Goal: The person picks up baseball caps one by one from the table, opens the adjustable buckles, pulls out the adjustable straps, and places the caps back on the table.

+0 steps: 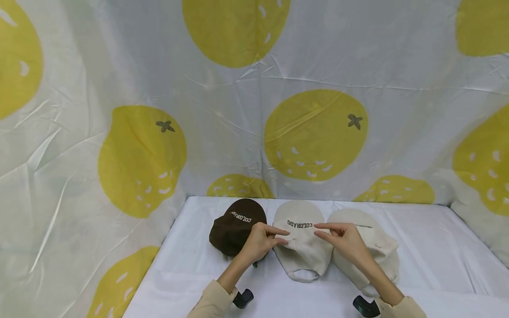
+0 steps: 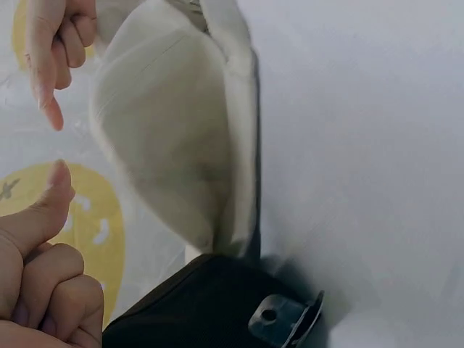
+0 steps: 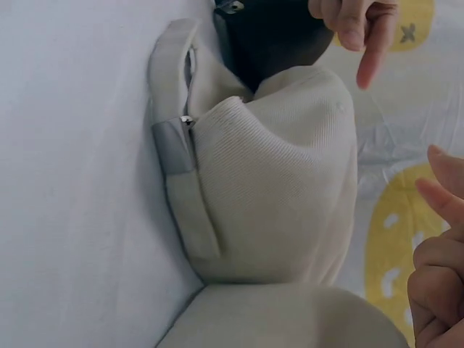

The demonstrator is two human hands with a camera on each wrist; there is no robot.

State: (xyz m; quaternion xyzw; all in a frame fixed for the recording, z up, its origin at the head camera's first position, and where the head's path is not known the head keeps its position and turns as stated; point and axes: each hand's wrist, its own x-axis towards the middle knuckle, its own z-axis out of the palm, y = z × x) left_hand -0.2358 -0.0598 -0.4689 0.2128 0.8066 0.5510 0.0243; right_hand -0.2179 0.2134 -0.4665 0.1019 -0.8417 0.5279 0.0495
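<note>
Three caps lie in a row: a dark brown cap [image 1: 230,232] on the left, a beige cap [image 1: 300,251] in the middle and a cream cap [image 1: 381,247] on the right. "COLORADO" is lettered on the brown and middle ones; lettering on the right cap is partly covered. My left hand [image 1: 258,243] hovers between the brown and middle caps, thumb and index stretched out with a gap between. Facing it, my right hand [image 1: 345,238] makes the same shape over the right side of the middle cap. Both hands hold nothing; their other fingers are curled in the wrist views.
All the caps rest on a white-covered table [image 1: 179,265]. Behind it hangs a pale curtain [image 1: 222,110] printed with large yellow fruit. A black device [image 1: 243,299] sits at the left wrist and another black device [image 1: 366,306] at the right.
</note>
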